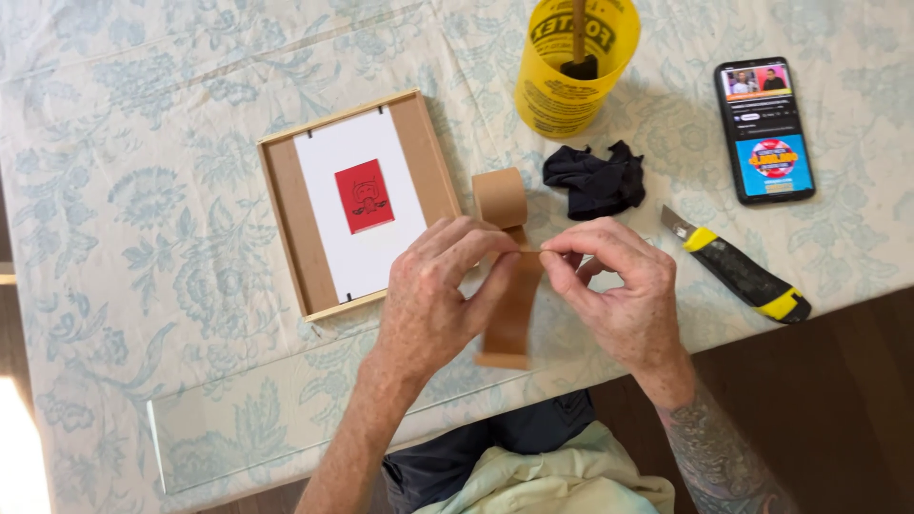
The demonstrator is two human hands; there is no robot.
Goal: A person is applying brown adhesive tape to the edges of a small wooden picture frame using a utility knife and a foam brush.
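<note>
Both hands pinched a strip of brown paper tape (511, 286) between them: the left hand (433, 300) gripped its left edge, the right hand (619, 286) its right edge, fingertips almost meeting. The strip hung over the tablecloth (143, 238), just right of the wooden frame (286, 205), near a black cloth (595, 181).

A lit phone screen (764, 128) lies far right; a yellow black-labelled tub (569, 71) stands at top.
</note>
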